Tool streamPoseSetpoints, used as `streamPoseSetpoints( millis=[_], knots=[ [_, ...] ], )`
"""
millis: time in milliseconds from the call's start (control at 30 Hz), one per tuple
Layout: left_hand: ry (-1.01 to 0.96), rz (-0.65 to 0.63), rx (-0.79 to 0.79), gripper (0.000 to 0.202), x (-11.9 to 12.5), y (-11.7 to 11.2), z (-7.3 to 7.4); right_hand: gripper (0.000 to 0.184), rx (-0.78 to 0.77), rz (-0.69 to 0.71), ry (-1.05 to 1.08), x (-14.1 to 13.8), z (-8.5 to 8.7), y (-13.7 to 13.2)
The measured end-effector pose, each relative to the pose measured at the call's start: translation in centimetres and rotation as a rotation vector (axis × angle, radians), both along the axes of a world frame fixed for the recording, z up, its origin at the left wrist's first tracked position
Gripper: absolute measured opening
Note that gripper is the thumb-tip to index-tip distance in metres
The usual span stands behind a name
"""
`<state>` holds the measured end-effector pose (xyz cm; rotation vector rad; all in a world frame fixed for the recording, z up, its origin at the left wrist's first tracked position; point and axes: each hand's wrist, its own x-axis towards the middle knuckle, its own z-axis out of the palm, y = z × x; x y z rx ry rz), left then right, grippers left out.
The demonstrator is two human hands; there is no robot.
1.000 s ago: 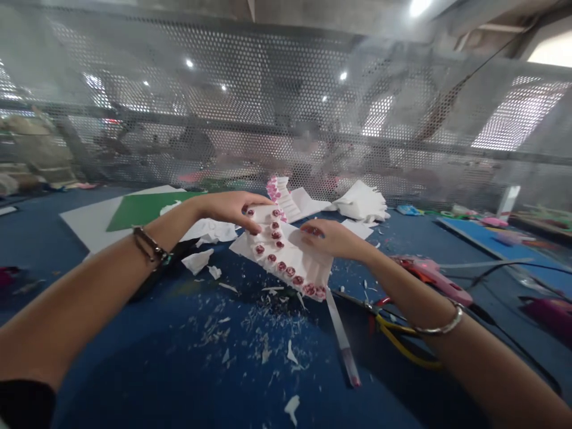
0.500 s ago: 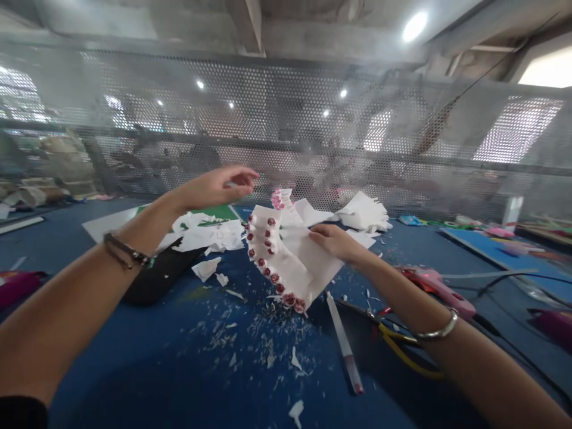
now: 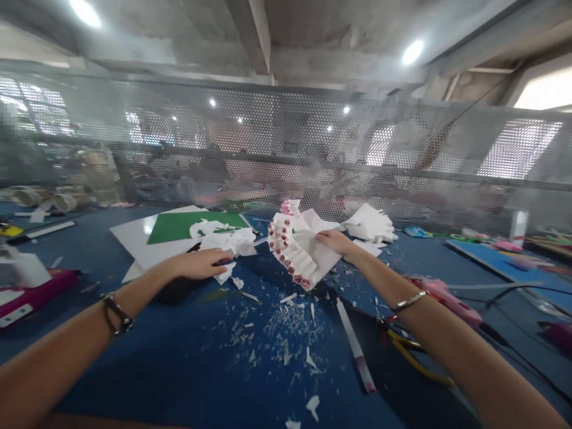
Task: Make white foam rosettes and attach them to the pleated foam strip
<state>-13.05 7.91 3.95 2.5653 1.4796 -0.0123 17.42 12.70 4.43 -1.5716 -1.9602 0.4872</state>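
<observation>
My right hand (image 3: pixel 334 241) grips a pleated white paper piece (image 3: pixel 300 250) edged with small red-pink rosettes and holds it tilted above the blue table (image 3: pixel 179 357). My left hand (image 3: pixel 202 264) lies on the table beside a small white paper scrap (image 3: pixel 224 273), fingers curled; whether they hold anything I cannot make out. Crumpled white paper (image 3: pixel 227 239) lies just beyond that hand. A second ruffled piece (image 3: pixel 290 207) with pink trim shows behind the held one.
A green sheet (image 3: pixel 187 225) on white board lies at the left back. Folded white paper (image 3: pixel 370 223) sits behind. A glue stick (image 3: pixel 355 344), yellow-handled pliers (image 3: pixel 411 351) and a pink glue gun (image 3: pixel 442 295) with cable lie at the right. Paper snippets litter the table; a perforated metal screen stands behind.
My left hand let go of the pleated piece, rose, then came down to the table by the scrap. My right hand keeps the piece, now lifted and tilted. The view tipped upward.
</observation>
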Motion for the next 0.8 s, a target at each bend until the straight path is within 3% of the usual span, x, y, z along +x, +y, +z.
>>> streamPoseSetpoints(
  millis=[167,367,533,800],
  knots=[
    [-0.017,0.012,0.035,0.041,0.5,-0.1,-1.2,0.027,-0.152,-0.043,0.016,-0.8,-0.2,1.7],
    [-0.068,0.075,0.076,0.037,0.4,-0.8,-1.6,0.028,-0.174,-0.059,0.028,-2.0,-1.7,3.5],
    [-0.122,0.113,0.120,0.041,0.5,-1.2,-1.5,0.028,-0.011,-0.111,0.034,-2.6,-1.9,3.9],
    [-0.298,0.221,0.234,0.051,0.5,-1.2,-1.1,0.027,0.271,-0.061,0.078,-2.4,0.6,1.4]
  ],
)
